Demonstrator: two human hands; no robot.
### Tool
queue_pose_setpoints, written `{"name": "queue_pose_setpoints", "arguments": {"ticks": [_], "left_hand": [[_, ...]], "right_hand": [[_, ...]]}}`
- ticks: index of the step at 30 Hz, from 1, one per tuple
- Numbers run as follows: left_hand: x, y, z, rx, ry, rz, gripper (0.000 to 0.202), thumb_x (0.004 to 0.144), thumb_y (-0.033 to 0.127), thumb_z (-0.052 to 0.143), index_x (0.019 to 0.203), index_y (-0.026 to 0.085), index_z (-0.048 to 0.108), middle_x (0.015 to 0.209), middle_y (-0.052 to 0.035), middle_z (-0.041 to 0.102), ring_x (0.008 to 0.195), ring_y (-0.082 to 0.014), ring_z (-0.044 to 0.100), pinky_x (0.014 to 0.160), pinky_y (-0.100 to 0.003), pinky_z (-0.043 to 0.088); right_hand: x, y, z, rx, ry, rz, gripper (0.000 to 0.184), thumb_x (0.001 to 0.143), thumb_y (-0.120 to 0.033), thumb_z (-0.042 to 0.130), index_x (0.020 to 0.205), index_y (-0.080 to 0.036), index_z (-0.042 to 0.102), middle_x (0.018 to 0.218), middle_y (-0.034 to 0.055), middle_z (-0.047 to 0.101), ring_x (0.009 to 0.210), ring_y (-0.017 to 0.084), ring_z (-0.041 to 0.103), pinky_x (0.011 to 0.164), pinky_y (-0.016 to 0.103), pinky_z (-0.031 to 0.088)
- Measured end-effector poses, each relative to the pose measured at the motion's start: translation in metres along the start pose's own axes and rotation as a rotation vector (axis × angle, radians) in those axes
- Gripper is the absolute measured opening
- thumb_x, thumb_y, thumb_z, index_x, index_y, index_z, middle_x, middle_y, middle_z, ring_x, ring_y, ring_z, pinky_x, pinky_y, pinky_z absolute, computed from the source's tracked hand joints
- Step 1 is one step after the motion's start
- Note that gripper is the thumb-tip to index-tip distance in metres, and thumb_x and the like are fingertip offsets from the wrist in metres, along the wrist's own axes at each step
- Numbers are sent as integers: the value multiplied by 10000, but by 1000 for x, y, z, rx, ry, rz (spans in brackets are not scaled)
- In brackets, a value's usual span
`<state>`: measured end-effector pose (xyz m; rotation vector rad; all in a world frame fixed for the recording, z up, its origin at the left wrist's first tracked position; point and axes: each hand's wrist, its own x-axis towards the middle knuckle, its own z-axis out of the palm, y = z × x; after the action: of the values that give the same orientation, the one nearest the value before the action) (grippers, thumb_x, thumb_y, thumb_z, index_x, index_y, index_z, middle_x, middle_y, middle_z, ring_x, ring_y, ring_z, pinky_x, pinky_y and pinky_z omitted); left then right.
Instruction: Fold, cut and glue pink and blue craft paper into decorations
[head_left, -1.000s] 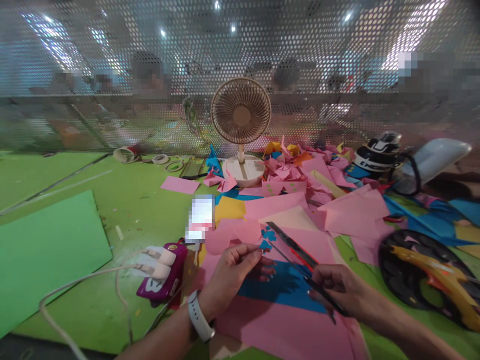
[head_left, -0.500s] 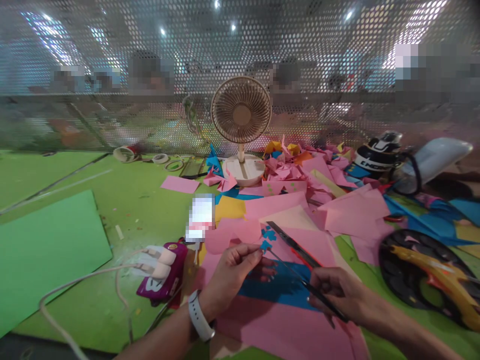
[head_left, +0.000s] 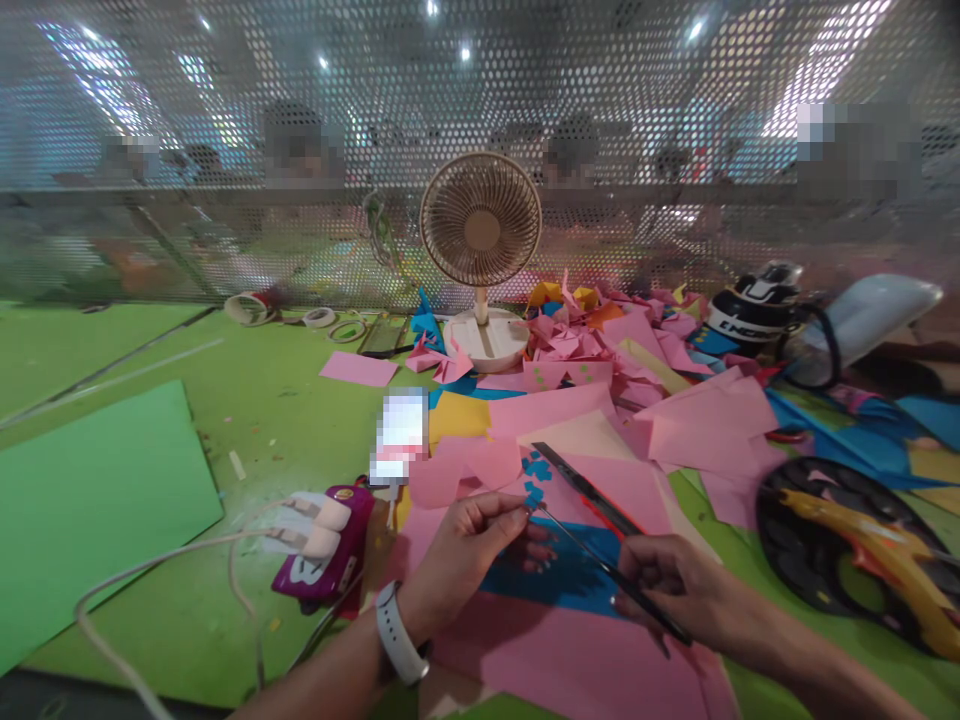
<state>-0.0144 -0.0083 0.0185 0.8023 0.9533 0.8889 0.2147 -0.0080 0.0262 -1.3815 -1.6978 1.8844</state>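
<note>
1. Bench [head_left: 277, 420]: nothing's budged, pink paper [head_left: 570, 660] included, blue sheet [head_left: 555, 592] on top.
2. Right hand [head_left: 664, 575]: fingers closed round a slim black-handled tool [head_left: 609, 571], can't tell exactly what kind.
3. Left hand [head_left: 480, 535]: fingers pinched narrow on a small blue cutout [head_left: 534, 494].
4. That cutout's held near the loose blue flower shape [head_left: 537, 466]. It's turned since a second ago and the tip's now at its lower edge, so probably mid-shaping.
</note>
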Motion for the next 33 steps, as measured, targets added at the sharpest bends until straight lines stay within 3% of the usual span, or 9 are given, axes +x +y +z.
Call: {"name": "queue_pose_setpoints", "arguments": {"ticks": [33], "left_hand": [[2, 0, -2, 4, 48, 15, 221, 765, 352, 661, 844, 147, 635, 779, -49, 701, 652, -141, 646, 599, -254, 519]], "right_hand": [[4, 6, 1, 55, 102, 27, 359, 632, -419, 722, 607, -186, 450, 478, -86, 407, 421, 59, 411, 408, 167, 343]]}}
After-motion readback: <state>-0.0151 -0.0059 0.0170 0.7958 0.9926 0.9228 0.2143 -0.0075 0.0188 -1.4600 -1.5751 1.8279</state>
